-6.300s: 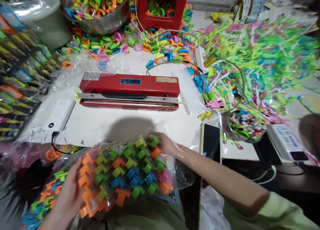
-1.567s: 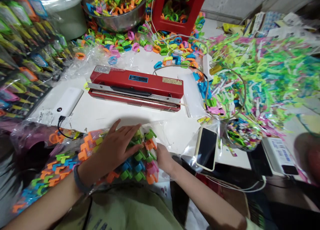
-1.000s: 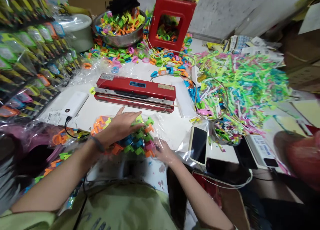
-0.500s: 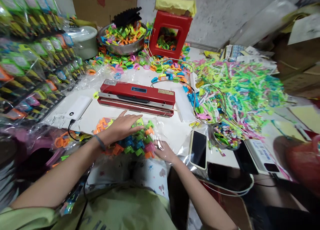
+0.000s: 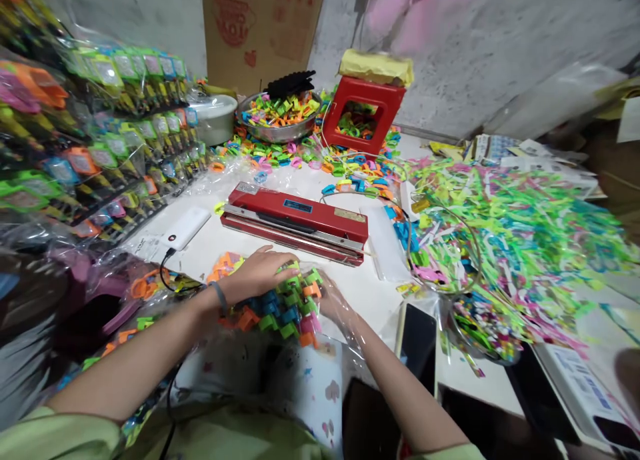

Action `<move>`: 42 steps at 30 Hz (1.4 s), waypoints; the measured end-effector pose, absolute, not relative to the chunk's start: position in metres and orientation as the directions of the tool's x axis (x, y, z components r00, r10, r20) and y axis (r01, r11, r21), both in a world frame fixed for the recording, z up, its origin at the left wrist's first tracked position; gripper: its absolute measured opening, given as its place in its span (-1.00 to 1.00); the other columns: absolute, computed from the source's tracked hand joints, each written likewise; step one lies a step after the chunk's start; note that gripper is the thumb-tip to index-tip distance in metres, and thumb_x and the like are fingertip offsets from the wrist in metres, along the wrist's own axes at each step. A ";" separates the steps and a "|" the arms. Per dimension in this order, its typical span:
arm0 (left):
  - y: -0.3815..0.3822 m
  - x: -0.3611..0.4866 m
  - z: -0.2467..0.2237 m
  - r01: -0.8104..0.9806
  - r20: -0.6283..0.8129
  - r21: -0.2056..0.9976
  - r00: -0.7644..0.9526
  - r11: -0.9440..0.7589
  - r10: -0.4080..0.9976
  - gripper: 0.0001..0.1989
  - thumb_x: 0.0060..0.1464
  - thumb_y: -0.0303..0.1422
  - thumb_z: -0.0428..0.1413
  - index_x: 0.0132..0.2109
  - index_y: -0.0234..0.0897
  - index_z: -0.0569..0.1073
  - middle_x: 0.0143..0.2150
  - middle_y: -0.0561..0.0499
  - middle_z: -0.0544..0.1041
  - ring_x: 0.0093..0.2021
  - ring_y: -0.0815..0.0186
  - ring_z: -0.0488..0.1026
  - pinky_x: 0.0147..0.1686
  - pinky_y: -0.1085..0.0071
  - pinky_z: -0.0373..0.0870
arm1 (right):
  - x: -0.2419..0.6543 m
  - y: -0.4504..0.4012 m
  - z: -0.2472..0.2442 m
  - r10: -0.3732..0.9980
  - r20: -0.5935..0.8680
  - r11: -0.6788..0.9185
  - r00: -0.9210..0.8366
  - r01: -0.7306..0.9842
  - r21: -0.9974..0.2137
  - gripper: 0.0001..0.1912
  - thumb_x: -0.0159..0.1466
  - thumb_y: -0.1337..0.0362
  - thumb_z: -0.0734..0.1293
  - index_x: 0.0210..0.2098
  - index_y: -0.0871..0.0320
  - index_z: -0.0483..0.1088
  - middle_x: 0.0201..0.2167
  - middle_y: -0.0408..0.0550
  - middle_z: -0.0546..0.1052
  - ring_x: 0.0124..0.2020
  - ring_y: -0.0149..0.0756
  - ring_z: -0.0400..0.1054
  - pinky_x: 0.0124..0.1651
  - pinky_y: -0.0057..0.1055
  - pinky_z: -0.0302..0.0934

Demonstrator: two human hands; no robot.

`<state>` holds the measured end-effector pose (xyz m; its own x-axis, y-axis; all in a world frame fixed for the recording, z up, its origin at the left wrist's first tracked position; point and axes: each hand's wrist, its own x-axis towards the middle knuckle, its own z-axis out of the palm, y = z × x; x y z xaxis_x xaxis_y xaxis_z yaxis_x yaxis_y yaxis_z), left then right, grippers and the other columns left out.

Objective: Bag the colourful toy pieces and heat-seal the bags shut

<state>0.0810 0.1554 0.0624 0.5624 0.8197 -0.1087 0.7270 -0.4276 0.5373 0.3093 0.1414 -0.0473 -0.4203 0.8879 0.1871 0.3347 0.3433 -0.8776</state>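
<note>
A clear plastic bag (image 5: 350,327) filled with rows of angular plastic pieces (image 5: 273,307) in orange, blue, green and pink lies at the near table edge. My left hand (image 5: 260,271) rests across the top of the pieces, fingers stretched out to the right. At the bag's right end is my right hand (image 5: 334,300), against the pieces and partly covered by the clear film; its fingertips are hidden. Just beyond the bag sits a long red heat sealer (image 5: 300,220) with a metal strip along its front.
A white power bank (image 5: 186,229) with a black cable lies left. Bagged toys (image 5: 105,153) are stacked beyond it. At the back stand a metal bowl (image 5: 280,132) of plastic parts and a red stool (image 5: 367,117). Colourful strips (image 5: 505,213) and a phone (image 5: 419,337) lie right.
The view has tilted up and shifted left, so the table appears lower and further right. My right hand has moved up along the bag's end, and the film now drapes over it.
</note>
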 end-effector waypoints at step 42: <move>0.020 -0.004 0.008 0.140 -0.346 0.898 -0.358 0.416 0.867 -0.14 0.10 0.00 0.09 0.42 -0.16 -0.05 0.34 -0.13 0.24 0.34 0.10 0.15 0.27 0.17 0.16 | 0.302 0.166 -0.059 0.666 0.019 0.174 -0.745 0.131 -0.976 -0.72 0.04 0.31 0.29 -0.68 0.12 0.10 -0.63 -0.21 0.26 -0.56 -0.43 0.13 -0.49 -0.48 0.07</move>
